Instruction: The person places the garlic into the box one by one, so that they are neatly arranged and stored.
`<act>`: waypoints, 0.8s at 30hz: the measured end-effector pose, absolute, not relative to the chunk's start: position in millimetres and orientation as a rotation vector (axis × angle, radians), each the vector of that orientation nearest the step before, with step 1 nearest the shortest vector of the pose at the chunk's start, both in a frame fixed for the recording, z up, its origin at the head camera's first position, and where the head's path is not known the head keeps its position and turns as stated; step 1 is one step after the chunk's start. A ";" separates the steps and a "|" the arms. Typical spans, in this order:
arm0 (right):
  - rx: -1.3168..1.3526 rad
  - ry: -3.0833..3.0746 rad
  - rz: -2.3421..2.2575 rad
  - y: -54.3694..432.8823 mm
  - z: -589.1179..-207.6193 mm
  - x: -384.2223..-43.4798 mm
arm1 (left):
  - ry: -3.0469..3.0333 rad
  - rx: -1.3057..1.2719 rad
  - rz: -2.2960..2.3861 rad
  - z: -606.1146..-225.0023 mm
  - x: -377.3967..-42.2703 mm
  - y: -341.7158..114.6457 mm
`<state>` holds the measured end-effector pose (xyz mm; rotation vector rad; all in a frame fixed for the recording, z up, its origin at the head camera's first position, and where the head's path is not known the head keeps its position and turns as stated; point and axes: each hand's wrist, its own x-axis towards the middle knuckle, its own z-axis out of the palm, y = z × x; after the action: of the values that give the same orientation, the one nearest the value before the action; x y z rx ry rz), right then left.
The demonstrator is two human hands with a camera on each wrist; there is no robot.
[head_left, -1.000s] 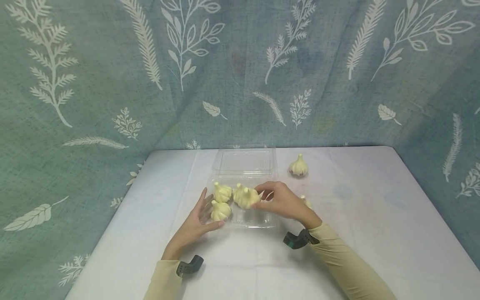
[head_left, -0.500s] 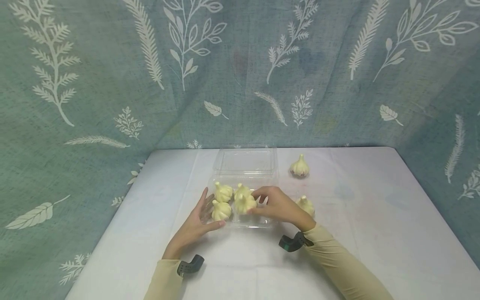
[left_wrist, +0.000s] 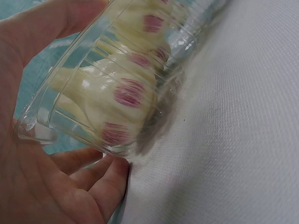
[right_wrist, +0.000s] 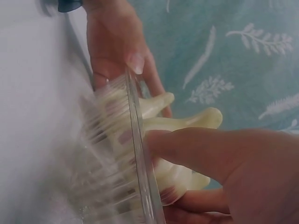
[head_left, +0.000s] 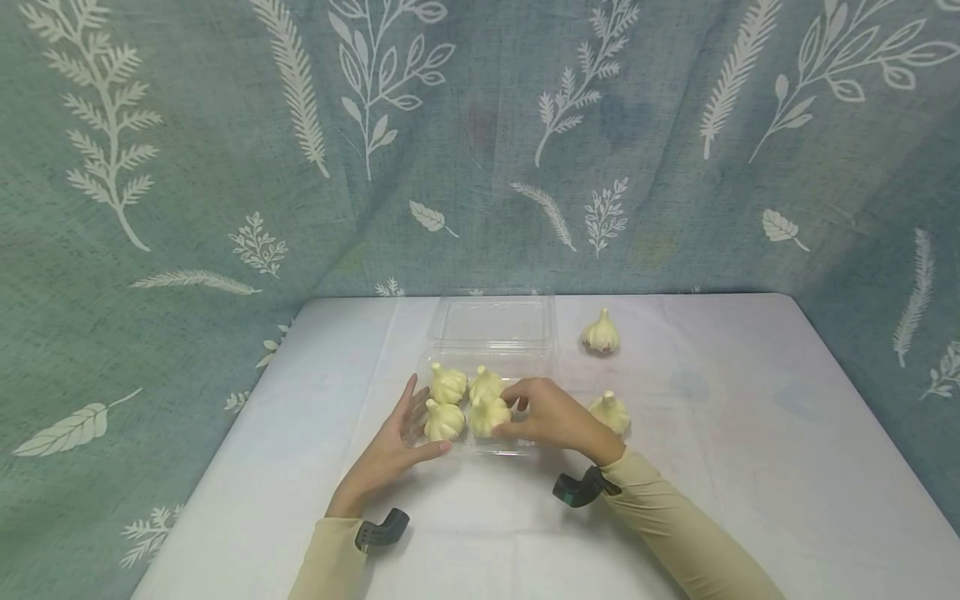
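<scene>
My right hand (head_left: 557, 418) pinches a garlic bulb (head_left: 487, 417) between thumb and fingers, low in the front right of a clear plastic clamshell container (head_left: 506, 452). Three more bulbs sit inside: one front left (head_left: 444, 423), one back left (head_left: 448, 386) and one back right (head_left: 484, 382). Around the container's left end, my left hand (head_left: 390, 443) holds it with the thumb at the front and the fingers at the far side. Purple streaks mark the bulbs (left_wrist: 124, 93) seen through the wall in the left wrist view. In the right wrist view the held bulb (right_wrist: 170, 179) is partly behind the rim.
The container's hinged lid (head_left: 491, 322) lies open toward the back. To the right on the white cloth (head_left: 750, 467) stand two loose bulbs, one at the back (head_left: 601, 332) and one nearer (head_left: 611, 412), beside the right wrist. A leaf-patterned curtain (head_left: 480, 167) hangs behind.
My right hand has moved left and toward the front, lowering its bulb into the front right of the container. The left hand stays in place.
</scene>
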<state>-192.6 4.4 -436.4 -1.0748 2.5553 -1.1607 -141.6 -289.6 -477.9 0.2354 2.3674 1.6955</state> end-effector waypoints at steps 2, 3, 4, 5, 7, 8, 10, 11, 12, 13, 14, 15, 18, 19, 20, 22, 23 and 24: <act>-1.064 2.556 -1.143 3.7 -435.9 -192.0 | 2.364 0.234 1.697 -478.0 -141.7 -289.4; -1.062 2.561 -1.131 3.4 -435.6 -191.7 | 2.363 0.235 1.696 -478.1 -141.8 -289.4; -1.054 2.563 -1.120 3.2 -435.6 -191.6 | 2.362 0.234 1.697 -478.0 -141.8 -289.3; -1.048 2.569 -1.110 3.0 -435.6 -191.5 | 2.363 0.235 1.696 -478.1 -141.8 -289.3; -1.033 2.576 -1.098 2.5 -435.5 -191.2 | 2.366 0.233 1.692 -477.7 -141.7 -289.1; -1.028 2.581 -1.094 2.3 -435.4 -191.0 | 2.367 0.232 1.689 -477.2 -141.6 -289.0; -1.015 2.587 -1.085 1.9 -435.5 -190.9 | 2.368 0.231 1.687 -476.6 -141.3 -288.8; -1.010 2.591 -1.082 1.5 -435.5 -190.9 | 2.369 0.231 1.686 -476.4 -141.3 -288.7; -1.006 2.591 -1.078 1.1 -435.6 -191.0 | 2.368 0.231 1.685 -475.9 -141.1 -288.7; -1.000 2.590 -1.075 0.6 -435.6 -191.0 | 2.367 0.232 1.684 -475.6 -140.9 -288.6; -0.996 2.588 -1.072 0.1 -435.5 -191.0 | 2.366 0.231 1.683 -475.3 -140.7 -288.6; -0.993 2.586 -1.068 -0.6 -435.9 -191.0 | 2.365 0.231 1.683 -475.2 -140.8 -288.5; -0.973 2.584 -1.051 -2.7 -437.5 -191.2 | 2.364 0.228 1.679 -475.3 -140.8 -288.5; -0.966 2.584 -1.045 -3.3 -437.9 -190.9 | 2.364 0.227 1.677 -475.4 -140.7 -288.6; -0.964 2.590 -1.038 -3.8 -438.8 -191.2 | 2.365 0.226 1.677 -475.6 -140.8 -288.7; -0.958 2.599 -1.020 -4.4 -439.4 -191.0 | 2.365 0.226 1.677 -475.7 -140.8 -288.9; -0.961 2.606 -1.011 -4.7 -439.9 -191.1 | 2.366 0.226 1.677 -475.8 -140.8 -288.9; -0.962 2.607 -1.001 -4.9 -439.3 -190.7 | 2.365 0.226 1.678 -475.7 -140.7 -288.9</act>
<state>-190.7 -4.9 -439.3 -0.9622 2.6072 -1.0014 -140.7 -288.9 -475.7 0.2262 2.3651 1.6784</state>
